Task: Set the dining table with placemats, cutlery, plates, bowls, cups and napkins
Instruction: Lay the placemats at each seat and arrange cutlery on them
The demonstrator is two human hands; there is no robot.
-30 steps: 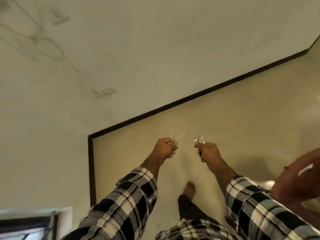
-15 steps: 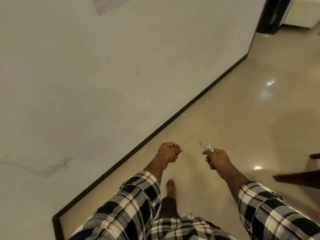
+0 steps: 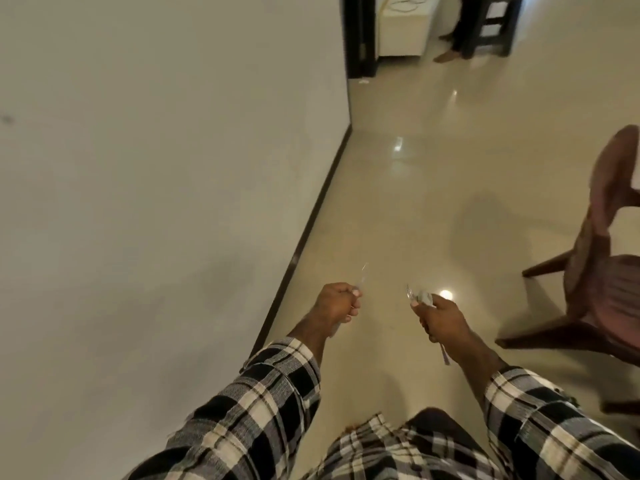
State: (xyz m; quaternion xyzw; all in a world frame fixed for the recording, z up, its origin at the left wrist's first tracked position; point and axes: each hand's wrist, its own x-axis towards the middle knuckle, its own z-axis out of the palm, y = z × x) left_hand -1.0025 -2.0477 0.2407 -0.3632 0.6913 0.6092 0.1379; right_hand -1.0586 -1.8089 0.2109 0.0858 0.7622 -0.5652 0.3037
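Your open lane is the glossy floor [image 3: 408, 209] running straight ahead between the wall [image 3: 156, 168] on your left and the brown chair [image 3: 602, 271] on your right. The wall sits closer to your left hand [image 3: 337, 303] than the chair does to your right hand [image 3: 440, 318]. Far ahead, a dark door frame [image 3: 358, 36] and a dark stool [image 3: 495, 26] stand at the lane's end.

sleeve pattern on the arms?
Black-and-white plaid on both sleeves; it shows only in the head view, the sole camera.
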